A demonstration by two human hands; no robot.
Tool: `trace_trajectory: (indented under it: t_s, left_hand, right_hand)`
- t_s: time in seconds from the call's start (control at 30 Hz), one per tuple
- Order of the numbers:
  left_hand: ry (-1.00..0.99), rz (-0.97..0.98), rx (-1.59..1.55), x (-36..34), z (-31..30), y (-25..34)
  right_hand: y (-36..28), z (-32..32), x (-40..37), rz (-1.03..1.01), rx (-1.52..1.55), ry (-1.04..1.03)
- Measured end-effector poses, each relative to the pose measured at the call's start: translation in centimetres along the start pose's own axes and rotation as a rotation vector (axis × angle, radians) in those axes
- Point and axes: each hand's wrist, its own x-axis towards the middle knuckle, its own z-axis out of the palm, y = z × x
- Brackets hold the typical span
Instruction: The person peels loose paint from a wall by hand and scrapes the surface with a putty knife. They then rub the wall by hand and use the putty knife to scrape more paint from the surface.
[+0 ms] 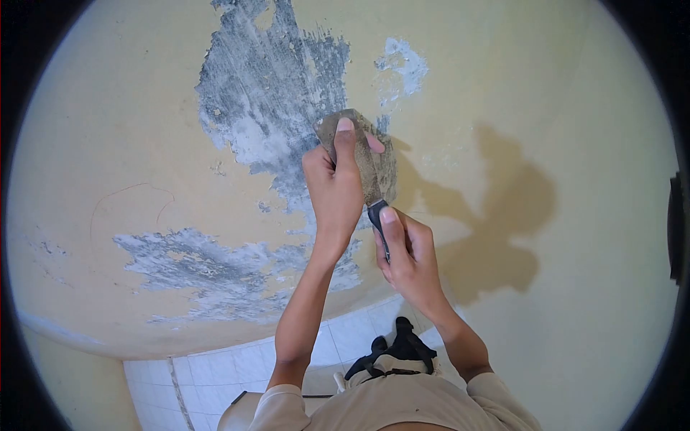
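My right hand (410, 262) is wrapped round the black handle (376, 215) of a putty knife, its thumb lying along the top. The knife's wide blade (368, 176) points up the wall and is coated with grey-brown residue. Closed on that blade is my left hand (336, 194), with the thumb pressed flat on its face near the broad end. A fingertip of the left hand shows past the blade's right edge. Behind both hands stands a yellow wall (273, 208) with a large scraped grey patch (273, 79) beside the blade.
Another scraped patch (208, 269) lies lower left, and a small whitish one (404, 66) upper right. Shadows of my arms fall on the wall at right. White floor tiles (215, 381) and my dark shoes (404, 327) show below. A dark object (675, 226) is at the right edge.
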Motion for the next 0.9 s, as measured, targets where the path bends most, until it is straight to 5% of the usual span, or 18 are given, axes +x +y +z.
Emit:
trace_trajectory:
  t_s: [0.17,0.33,0.4,0.5,0.6,0.67,0.9]
  left_hand:
    - [0.058,0.005,-0.247,0.2,1.2,-0.5]
    - [0.063,0.077,-0.123,1.4,0.7,-0.6]
    - [0.076,0.105,-0.093,2.3,1.0,0.6]
    - [0.142,0.228,-0.236,3.1,1.3,3.3]
    - [0.169,0.270,-0.027,0.7,0.6,-1.1]
    - [0.106,0.120,-0.038,0.0,0.6,-1.7]
    - [0.038,0.165,0.001,1.0,0.1,-0.1]
  right_hand:
    - [0.3,0.4,0.2,0.061,0.006,0.016]
    - [0.5,0.2,2.2,0.017,-0.014,0.033]
    - [-0.3,0.0,4.5,-0.306,-0.187,0.057]
    - [-2.9,0.1,3.5,-0.197,-0.146,0.006]
    - [2.8,-0.3,1.6,-0.169,-0.123,0.011]
    - [2.3,0.1,1.5,-0.138,-0.070,0.009]
    - [-0.8,0.5,1.2,0.067,0.050,-0.038]
